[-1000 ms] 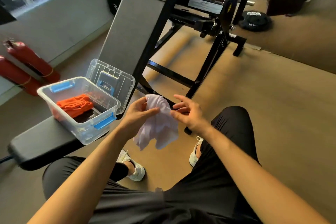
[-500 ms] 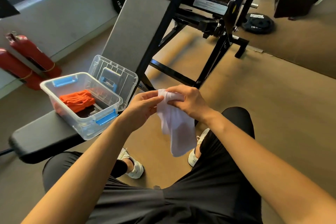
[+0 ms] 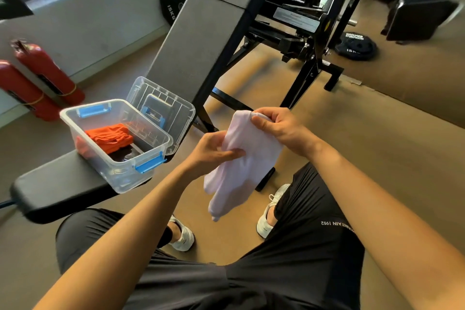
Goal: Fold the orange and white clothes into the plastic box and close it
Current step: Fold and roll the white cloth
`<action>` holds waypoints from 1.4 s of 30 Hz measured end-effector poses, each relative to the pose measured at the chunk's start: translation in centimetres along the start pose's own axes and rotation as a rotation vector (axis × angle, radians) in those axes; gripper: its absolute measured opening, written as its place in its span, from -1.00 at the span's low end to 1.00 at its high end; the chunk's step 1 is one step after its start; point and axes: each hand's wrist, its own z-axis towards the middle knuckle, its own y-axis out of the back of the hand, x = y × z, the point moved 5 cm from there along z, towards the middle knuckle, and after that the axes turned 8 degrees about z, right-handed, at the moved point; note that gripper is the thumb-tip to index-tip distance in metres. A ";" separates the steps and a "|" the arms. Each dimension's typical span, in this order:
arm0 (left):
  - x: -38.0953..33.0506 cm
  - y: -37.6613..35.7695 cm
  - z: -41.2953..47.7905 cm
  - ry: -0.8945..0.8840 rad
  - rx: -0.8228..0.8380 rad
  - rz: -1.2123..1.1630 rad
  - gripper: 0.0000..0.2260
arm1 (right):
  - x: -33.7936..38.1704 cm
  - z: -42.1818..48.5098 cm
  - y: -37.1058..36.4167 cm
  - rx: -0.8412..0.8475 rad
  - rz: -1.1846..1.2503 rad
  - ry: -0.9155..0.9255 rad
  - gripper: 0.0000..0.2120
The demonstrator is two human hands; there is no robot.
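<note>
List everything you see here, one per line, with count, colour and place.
plastic box: 1, clear with blue latches, on the bench at left.
lid: 1, clear, upright behind the box.
orange cloth: 1, orange, inside the box.
white cloth: 1, white, held by both hands.
bench: 1, black, lower left.
fire extinguishers: 2, red, by the left wall.
weight plates: 2, black, one against the wall, one on the floor.
gym machine: 1, black frame, grey pad, top centre.
shoes: 2, white, on the floor.
shorts: 1, black, bottom.
left hand: 1, pinches the white cloth's middle.
right hand: 1, grips its top edge.
</note>
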 end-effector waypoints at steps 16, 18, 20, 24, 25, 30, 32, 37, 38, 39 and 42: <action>0.2 -0.6 -1.6 0.006 -0.227 -0.249 -0.69 | 1.1 -1.6 -1.1 -0.142 -0.266 0.189 -0.55; -0.7 0.1 -1.6 -0.051 -0.357 -0.250 -0.64 | 1.2 -1.7 -1.4 -0.145 -0.296 0.213 -0.55; -1.7 0.3 -1.4 -0.102 -0.406 -0.161 -0.64 | 1.2 -1.8 -1.8 -0.141 -0.291 0.216 -0.56; -1.7 1.2 -1.0 -0.187 -0.453 0.015 -0.81 | 1.2 -2.0 -2.0 -0.093 -0.300 0.215 -0.56; -1.5 1.6 -1.1 -0.190 -0.463 0.042 -0.85 | 1.2 -2.1 -1.8 -0.084 -0.300 0.209 -0.57; -0.5 3.6 -1.1 -0.143 -0.543 0.119 -0.91 | 1.0 -2.4 0.2 -0.148 -0.333 0.189 -0.77; 0.1 4.5 -1.0 -0.102 -0.574 0.096 -0.85 | 0.9 -2.5 0.9 -0.170 -0.319 0.186 -0.80; -0.6 4.4 -0.4 -0.117 -0.508 0.181 -0.74 | 1.0 -2.5 0.8 -0.191 -0.311 0.182 -0.85; -0.7 4.3 -0.1 -0.124 -0.460 0.182 -0.76 | 0.9 -2.5 0.8 -0.192 -0.297 0.178 -0.85; -0.8 4.1 0.1 -0.129 -0.389 0.167 -0.77 | 0.9 -2.5 0.7 -0.188 -0.283 0.177 -0.86; -0.8 2.9 0.6 -0.133 -0.142 0.185 -0.62 | 1.0 -2.6 0.3 -0.143 -0.255 0.172 -0.90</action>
